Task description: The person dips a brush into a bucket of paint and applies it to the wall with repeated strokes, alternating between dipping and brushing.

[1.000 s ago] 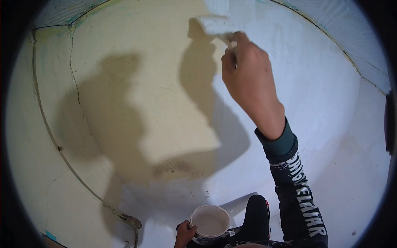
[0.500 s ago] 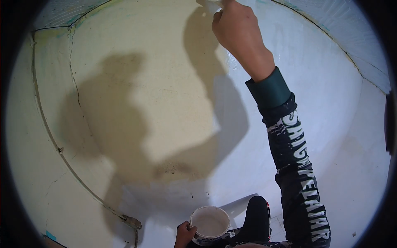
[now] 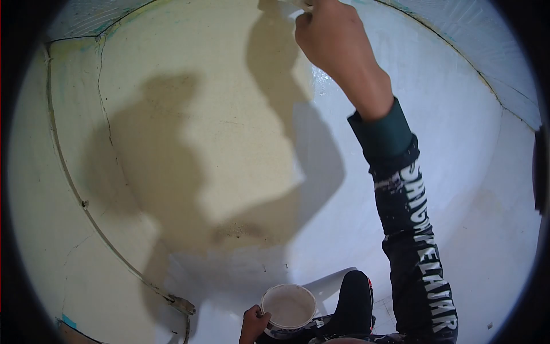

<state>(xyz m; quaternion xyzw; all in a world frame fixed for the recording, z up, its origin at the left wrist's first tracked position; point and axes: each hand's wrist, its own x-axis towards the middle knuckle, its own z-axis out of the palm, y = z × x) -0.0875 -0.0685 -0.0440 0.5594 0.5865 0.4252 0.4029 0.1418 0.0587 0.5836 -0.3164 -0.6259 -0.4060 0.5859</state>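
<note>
At the top of the view, my right hand (image 3: 338, 43) is closed round a pale tool (image 3: 295, 4), mostly cut off by the frame edge, close against the wall. The wall is yellowish (image 3: 240, 155) on the left and white (image 3: 389, 200) on the right, with a wet shiny patch (image 3: 321, 83) below the hand. Low in the view, my left hand (image 3: 254, 325) grips the rim of a white bucket (image 3: 288, 307) with whitish contents, its thumb over the edge.
A cable (image 3: 66, 166) runs down the left wall to a small box-like end (image 3: 183, 305). Cracks mark the wall beside it. My dark-clad leg (image 3: 353, 301) is right of the bucket. A dark object (image 3: 540, 172) is at the far right edge.
My right hand has shifted slightly, its wrist and cuff now a little lower and further right. The tool shows less at the top edge. The bucket and my left hand have moved slightly left.
</note>
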